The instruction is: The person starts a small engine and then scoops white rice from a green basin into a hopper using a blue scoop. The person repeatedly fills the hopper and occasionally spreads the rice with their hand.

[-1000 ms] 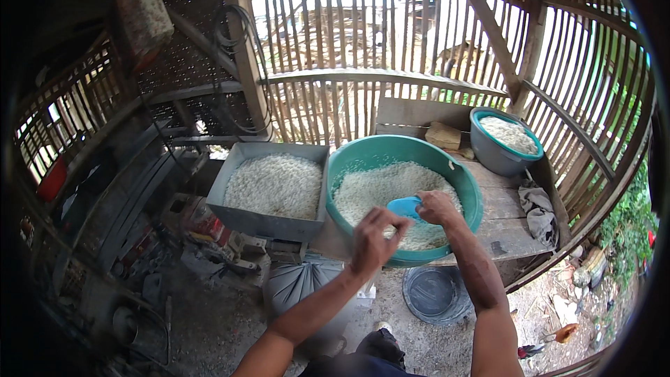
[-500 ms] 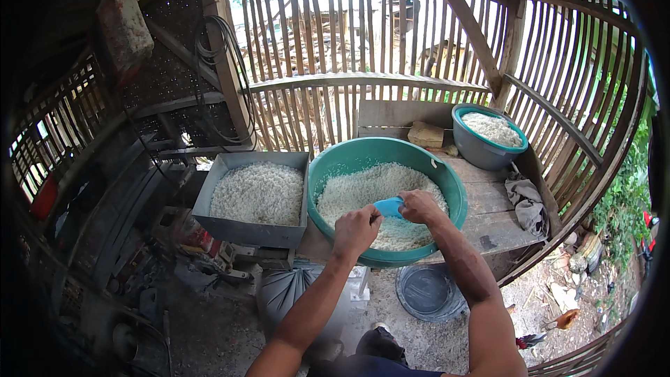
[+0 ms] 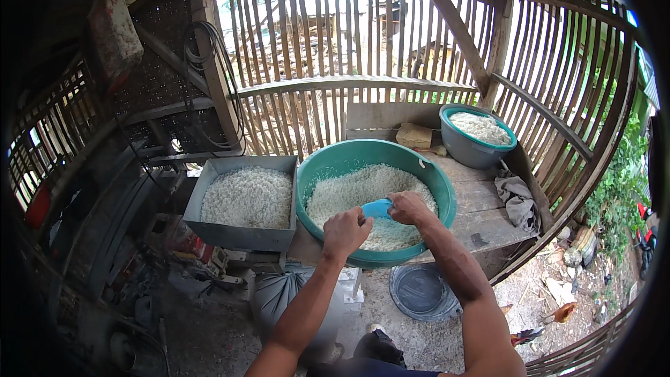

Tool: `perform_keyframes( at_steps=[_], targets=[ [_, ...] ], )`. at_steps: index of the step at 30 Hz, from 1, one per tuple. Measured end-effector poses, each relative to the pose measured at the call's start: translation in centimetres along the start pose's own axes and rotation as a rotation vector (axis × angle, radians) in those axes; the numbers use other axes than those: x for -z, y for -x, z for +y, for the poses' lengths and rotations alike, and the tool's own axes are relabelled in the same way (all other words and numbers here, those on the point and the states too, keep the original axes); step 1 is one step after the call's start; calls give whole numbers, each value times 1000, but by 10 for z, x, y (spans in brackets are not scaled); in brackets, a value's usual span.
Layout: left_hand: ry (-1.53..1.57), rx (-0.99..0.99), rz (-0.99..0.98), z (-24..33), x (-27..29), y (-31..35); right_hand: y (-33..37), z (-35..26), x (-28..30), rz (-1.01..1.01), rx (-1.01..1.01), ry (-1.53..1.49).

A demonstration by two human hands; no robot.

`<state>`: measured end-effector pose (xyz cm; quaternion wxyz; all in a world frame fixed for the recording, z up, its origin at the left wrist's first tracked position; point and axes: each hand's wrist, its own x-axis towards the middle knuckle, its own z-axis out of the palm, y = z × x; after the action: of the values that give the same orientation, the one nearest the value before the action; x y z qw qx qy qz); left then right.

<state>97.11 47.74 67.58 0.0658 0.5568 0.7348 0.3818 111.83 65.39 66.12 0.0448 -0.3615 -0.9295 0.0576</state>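
Slatted wooden walls (image 3: 356, 82) surround one plank desk (image 3: 481, 202). Three vessels hold white grains (image 3: 349, 188): one large round green basin (image 3: 380, 260), one rectangular grey box (image 3: 237, 236), one smaller green-rimmed grey tub (image 3: 467, 148). Two hands: right grip (image 3: 412, 209) closed on one smooth blue scoop (image 3: 377, 208) in the basin; left grip (image 3: 344, 234) curled against its edge, hold indeterminable.

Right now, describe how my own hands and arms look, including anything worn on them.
Your ungloved left hand and ungloved right hand join bare, unsleeved forearms. No watch or bracelet shows; rings can't be told. A dark blue cloth garment edges in below.
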Motion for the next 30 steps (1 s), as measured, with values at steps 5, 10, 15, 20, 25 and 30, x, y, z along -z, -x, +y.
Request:
perform_keyframes(
  at_steps=[5,10,15,20,25,30],
  targets=[
    [-65,-31,34,-8,-5,-1,-2,2,-3,11,10,-11],
    [-53,-58,51,-28,-16,-4,-8,7,-19,78,-6,-60],
    [121,-20,36,-34,-14,-12,-13,8,-29,168,-11,-70],
    [216,-169,30,-44,-18,-10,-16,6,-34,199,-9,-9],
    [151,-220,-69,-53,-10,-21,-30,7,-51,232,-4,-32],
    [85,138,-208,-39,8,-15,-50,3,-54,174,1,-152]
  ],
)
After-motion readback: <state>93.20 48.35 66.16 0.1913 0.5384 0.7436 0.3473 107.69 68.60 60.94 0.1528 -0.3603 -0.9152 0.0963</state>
